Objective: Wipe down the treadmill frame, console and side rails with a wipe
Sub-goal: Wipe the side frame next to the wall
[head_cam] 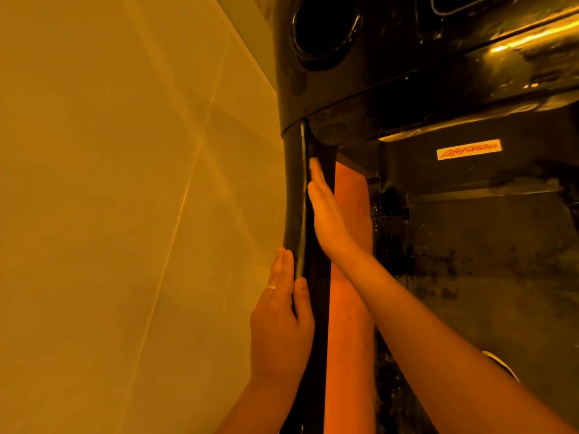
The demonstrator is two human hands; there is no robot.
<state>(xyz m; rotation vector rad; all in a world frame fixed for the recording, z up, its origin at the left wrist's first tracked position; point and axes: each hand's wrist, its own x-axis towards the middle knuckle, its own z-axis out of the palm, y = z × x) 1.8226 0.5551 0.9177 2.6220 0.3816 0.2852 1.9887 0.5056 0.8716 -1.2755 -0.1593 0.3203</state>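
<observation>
Only readable text: red "LifeFitness" script on a white label [469, 149], right of centre, on the dark panel under the console [407, 73]. Label sits tilted, right end higher.

Wipe [313, 162]: only a small pale patch shows, at the fingertips of the right hand [327, 217], just below where the post [319, 308] meets the console. The rest is hidden under the fingers, so I can't tell its shape or long axis.

Right hand: flat, fingers straight and together, pointing to the top of the frame, pressed against the post's inner face with the wipe under the tips.

Left hand [280, 330]: lower on the same post, lower centre of the frame. It clasps the post's edge, fingers laid along the outer side and thumb on the front. Ring [271, 287] on one finger.

Post: black, long axis top to bottom through the centre of the frame, slightly bowed, upper end at the console.

Cup holder [326, 29] at top centre. Pale tiled floor [125, 214] fills the left half. Scuffed dark deck [485, 261] at right. An orange strip [347, 324] runs beside the post; can't tell what it is.
</observation>
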